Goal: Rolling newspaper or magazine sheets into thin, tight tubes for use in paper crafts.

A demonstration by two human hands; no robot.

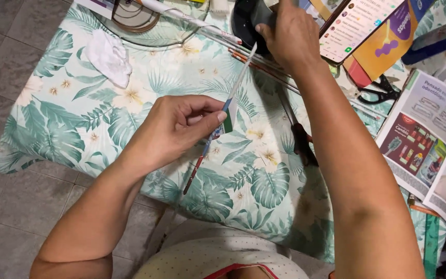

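Dotted lap [218, 253], leaf-print tablecloth [78, 124], grey tiled floor [6, 57]

Grey tiled floor [11, 57] beneath a leaf-print tablecloth [68, 129].

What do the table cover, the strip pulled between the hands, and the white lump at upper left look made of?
Table cover: looks like fabric or thin vinyl with a matte leaf print; it drapes and creases at the edge. Strip: seems to be thin tape, pale and taut between left hand and right hand. White lump: likely crumpled tissue or cloth, soft folds.
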